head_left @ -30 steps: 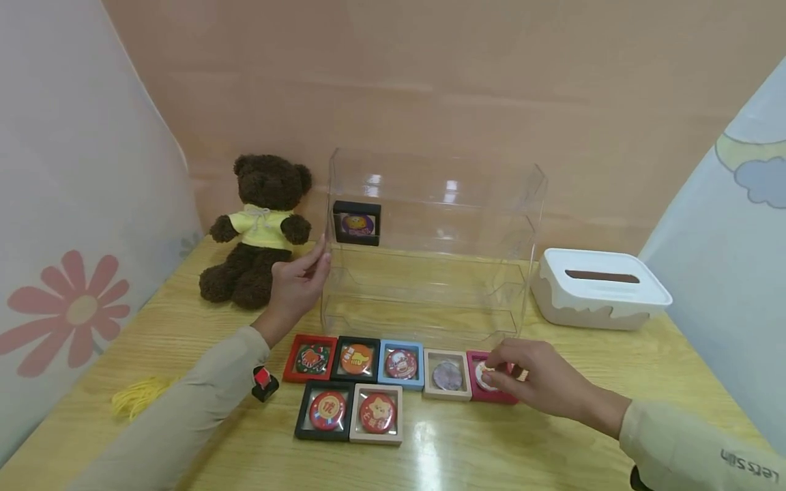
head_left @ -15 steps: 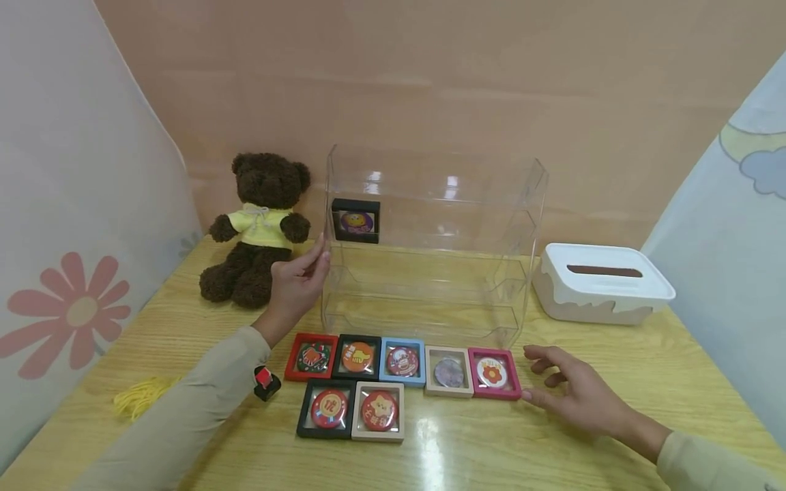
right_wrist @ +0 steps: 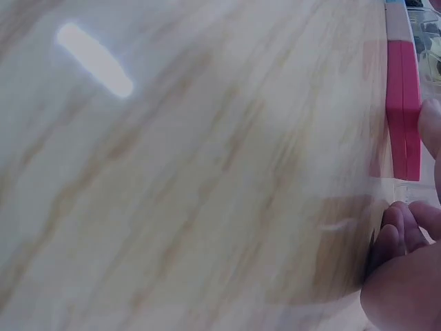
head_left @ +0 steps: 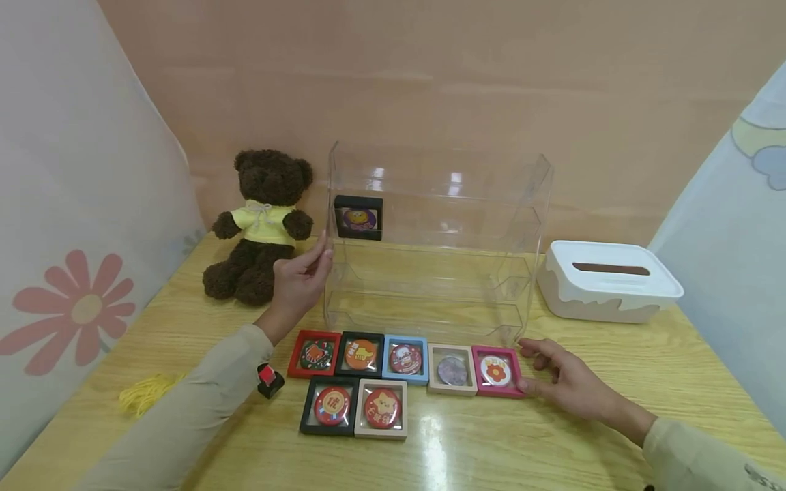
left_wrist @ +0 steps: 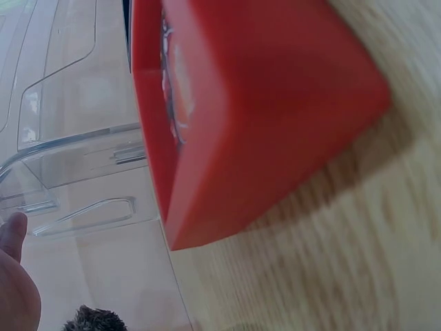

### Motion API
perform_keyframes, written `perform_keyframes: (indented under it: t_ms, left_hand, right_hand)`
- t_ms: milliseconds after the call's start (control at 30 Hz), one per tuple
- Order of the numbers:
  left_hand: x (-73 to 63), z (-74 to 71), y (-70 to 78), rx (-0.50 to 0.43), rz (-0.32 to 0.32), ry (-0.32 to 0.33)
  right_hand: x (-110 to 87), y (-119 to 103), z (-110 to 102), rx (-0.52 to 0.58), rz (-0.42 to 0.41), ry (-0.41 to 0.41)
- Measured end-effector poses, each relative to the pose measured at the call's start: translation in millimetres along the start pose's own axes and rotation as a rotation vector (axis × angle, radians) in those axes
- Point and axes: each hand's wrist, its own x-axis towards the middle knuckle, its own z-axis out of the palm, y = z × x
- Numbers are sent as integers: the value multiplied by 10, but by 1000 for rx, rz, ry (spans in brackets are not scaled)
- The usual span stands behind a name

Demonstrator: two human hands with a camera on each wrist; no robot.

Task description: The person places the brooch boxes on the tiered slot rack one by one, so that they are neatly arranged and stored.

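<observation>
A clear acrylic display rack point(head_left: 430, 273) with several tiers stands mid-table. My left hand point(head_left: 299, 283) pinches the edge of its left side panel. Framed badges in coloured square frames lie before the rack in two rows. At the right end of the back row is the pink-framed badge point(head_left: 496, 372) with a red flower. My right hand point(head_left: 574, 382) is beside it, thumb at its right edge and index finger near its far corner, its other fingers loosely bent. In the right wrist view, the thumb point(right_wrist: 432, 124) meets the pink side. One black-framed badge point(head_left: 359, 218) stands upright on an upper tier at left.
A brown teddy bear point(head_left: 260, 228) in a yellow top sits left of the rack. To the right stands a white-lidded tissue box point(head_left: 608, 279). Yellow string point(head_left: 147, 394) lies by my left sleeve. A red-framed badge point(left_wrist: 296, 103) looms close in the left wrist view.
My right hand lifts off the pink-framed badge, moves right, then comes back slightly to its right edge. My left hand stays on the rack's side panel.
</observation>
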Motion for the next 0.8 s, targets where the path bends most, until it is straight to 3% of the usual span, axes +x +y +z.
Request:
perform_keyframes:
  t_ms: [467, 800]
  left_hand:
    - [-7, 3, 9, 26, -10, 1]
    - [6, 3, 34, 0, -19, 14]
  right_hand:
    - [-16, 29, -50, 58, 1, -52]
    - [-14, 16, -79, 104, 70, -42]
